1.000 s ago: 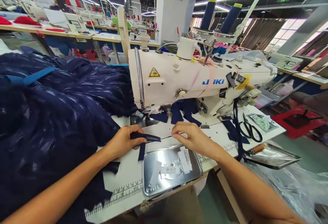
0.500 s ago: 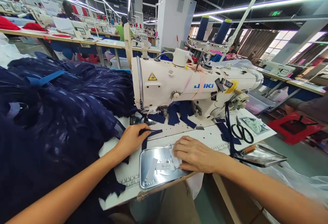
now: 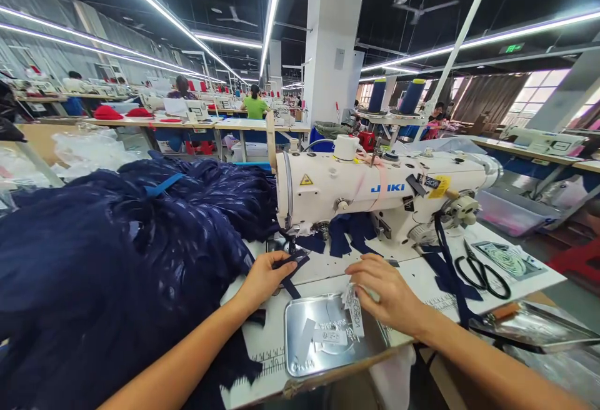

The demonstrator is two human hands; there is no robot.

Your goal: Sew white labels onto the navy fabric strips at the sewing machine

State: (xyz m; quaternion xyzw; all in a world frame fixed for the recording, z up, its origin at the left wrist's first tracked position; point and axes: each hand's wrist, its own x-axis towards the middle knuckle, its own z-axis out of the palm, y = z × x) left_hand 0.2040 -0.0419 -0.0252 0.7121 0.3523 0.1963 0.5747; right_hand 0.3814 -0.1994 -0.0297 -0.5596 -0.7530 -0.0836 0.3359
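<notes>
My left hand point(image 3: 265, 279) pinches a narrow navy fabric strip point(image 3: 300, 265) between thumb and fingers, just in front of the presser foot. Above the metal tray point(image 3: 300, 316), my right hand point(image 3: 387, 288) has its fingers bent, with the thumb and fingertips closed at a white printed label point(image 3: 357, 319); the fingers partly hide the grip. Other white labels point(image 3: 330, 336) lie flat in the tray. A white sewing machine point(image 3: 328, 182) stands behind both hands. Dark blue ruffled fabric point(image 3: 187, 235) is heaped to the left of my left hand.
Navy fabric pieces point(image 3: 349, 233) lie under the machine arm. Black scissors point(image 3: 482, 272) rest at the right, beside a bag with pale green cord point(image 3: 506, 259). Another metal tray point(image 3: 548, 329) sits at the right edge. People work at machines farther back.
The view has tilted up and shifted left. My right hand has risen slightly off the tray, uncovering more of the labels. My left hand still holds the strip near the presser foot.
</notes>
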